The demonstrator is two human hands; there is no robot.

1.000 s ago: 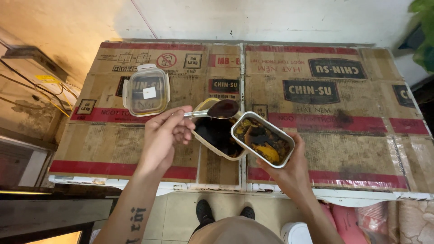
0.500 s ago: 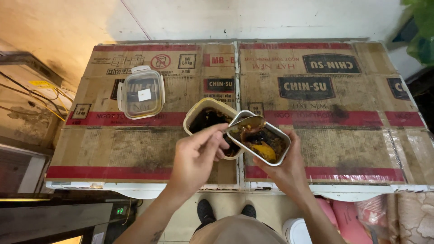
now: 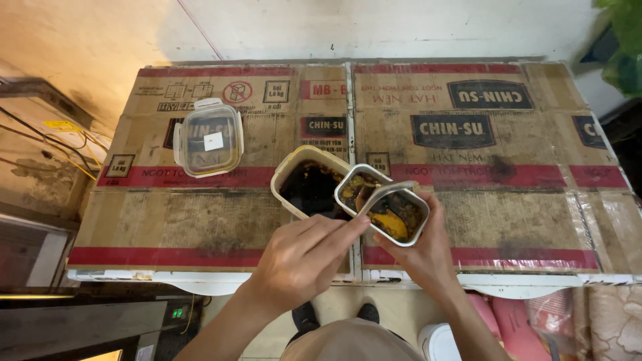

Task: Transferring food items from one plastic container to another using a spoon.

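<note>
My right hand [image 3: 416,253] grips a small metal container [image 3: 382,204] of dark food with orange pieces, tilted over the table's front edge. My left hand [image 3: 302,257] holds a metal spoon [image 3: 381,194] whose bowl reaches into that container. Just left of it, touching it, sits a cream rectangular container [image 3: 304,182] filled with dark sauce. Both rest above flattened cardboard [image 3: 468,167] covering the table.
A clear plastic lid with side clips [image 3: 207,137] lies on the cardboard at the back left. Cables [image 3: 60,144] run along the floor on the left. Pink items [image 3: 508,321] and a white round object [image 3: 438,341] sit below the table's front edge. Green leaves [image 3: 625,33] hang at the top right.
My left hand has swung the spoon from above the sauce container rightwards and down into the metal container. The right hand has kept its hold on the metal container.
</note>
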